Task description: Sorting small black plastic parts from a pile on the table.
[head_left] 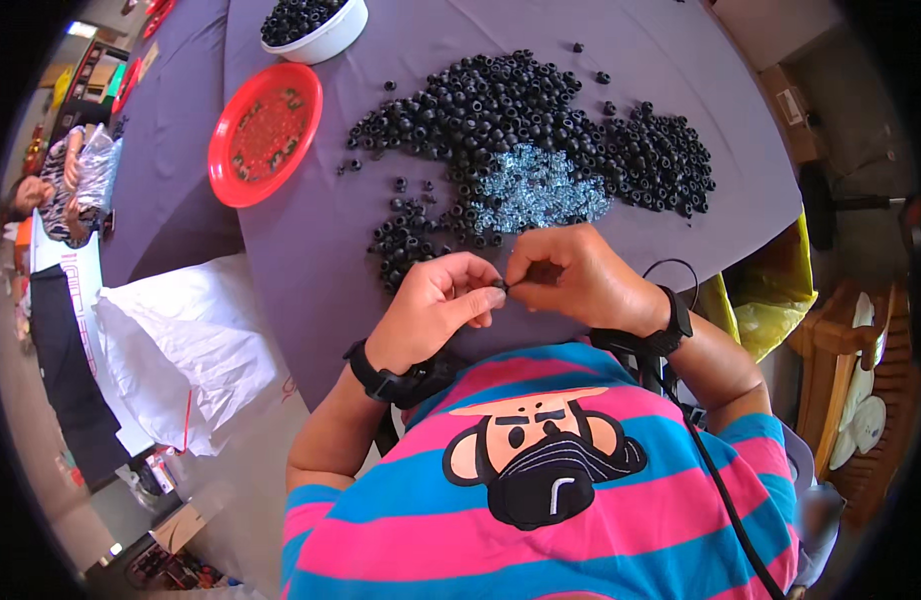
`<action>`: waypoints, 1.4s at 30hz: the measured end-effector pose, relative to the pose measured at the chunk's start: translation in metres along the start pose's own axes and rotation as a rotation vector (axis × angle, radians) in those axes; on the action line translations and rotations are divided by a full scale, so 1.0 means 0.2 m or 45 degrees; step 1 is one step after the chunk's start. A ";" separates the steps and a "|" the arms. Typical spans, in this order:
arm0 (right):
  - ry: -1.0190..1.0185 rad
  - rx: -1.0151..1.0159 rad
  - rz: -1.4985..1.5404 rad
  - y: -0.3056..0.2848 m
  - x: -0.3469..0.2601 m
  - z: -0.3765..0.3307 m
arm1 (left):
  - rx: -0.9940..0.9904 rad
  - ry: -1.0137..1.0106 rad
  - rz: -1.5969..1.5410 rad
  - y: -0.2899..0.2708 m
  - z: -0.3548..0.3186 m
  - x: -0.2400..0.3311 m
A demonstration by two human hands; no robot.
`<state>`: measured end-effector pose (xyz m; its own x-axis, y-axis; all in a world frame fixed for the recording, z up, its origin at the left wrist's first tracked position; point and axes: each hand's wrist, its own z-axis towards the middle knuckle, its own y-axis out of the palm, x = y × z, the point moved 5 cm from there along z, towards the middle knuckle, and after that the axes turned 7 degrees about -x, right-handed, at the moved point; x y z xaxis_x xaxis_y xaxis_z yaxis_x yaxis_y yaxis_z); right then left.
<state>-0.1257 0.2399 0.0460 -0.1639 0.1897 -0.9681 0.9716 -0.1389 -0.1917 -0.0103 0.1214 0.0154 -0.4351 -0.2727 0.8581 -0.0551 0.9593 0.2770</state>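
My left hand (436, 310) and my right hand (579, 280) meet fingertip to fingertip over the near edge of a table covered in purple cloth (311, 260). Between the fingertips sits one small black bead (502, 286), pinched by both hands. Just beyond my hands lies a wide heap of black beads (511, 115) with a patch of clear pale-blue beads (541, 190) in the middle of it. Whether a thread runs through the held bead is too fine to tell.
A red plate (266, 132) with small reddish bits sits at the left of the table. A white bowl (321, 30) of black beads stands at the far edge. A white plastic bag (186, 340) lies left of the table. Another person (61, 190) sits far left.
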 end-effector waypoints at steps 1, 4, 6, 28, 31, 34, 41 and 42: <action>0.001 -0.033 0.114 0.01 0.01 -0.01 | 0.004 0.003 0.004 0.00 -0.01 0.00; 0.074 -0.145 0.358 0.03 0.04 -0.02 | -0.093 -0.049 -0.002 0.03 -0.02 -0.01; 0.146 -0.229 0.486 0.04 0.07 -0.03 | -0.194 -0.042 -0.008 0.04 -0.01 -0.01; -0.452 -0.035 -1.525 0.05 -0.13 0.72 | 0.212 0.324 -0.704 -0.27 -0.21 -0.11; -0.313 -0.147 -1.559 0.09 -0.03 0.78 | 0.203 0.342 -0.720 -0.29 -0.22 -0.12; -0.392 -0.137 -1.498 0.06 -0.03 0.77 | 0.203 0.334 -0.719 -0.30 -0.21 -0.12; -0.421 -0.095 -1.327 0.01 -0.07 0.69 | 0.207 0.325 -0.705 -0.26 -0.17 -0.08; -0.477 -0.019 -1.202 -0.01 -0.11 0.64 | 0.207 0.326 -0.696 -0.25 -0.17 -0.08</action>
<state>-0.1463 0.1116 0.0468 -0.9059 -0.1014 -0.4112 0.4192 -0.0770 -0.9046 0.0301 0.0741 0.0031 -0.0773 -0.7171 0.6927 -0.3537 0.6693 0.6534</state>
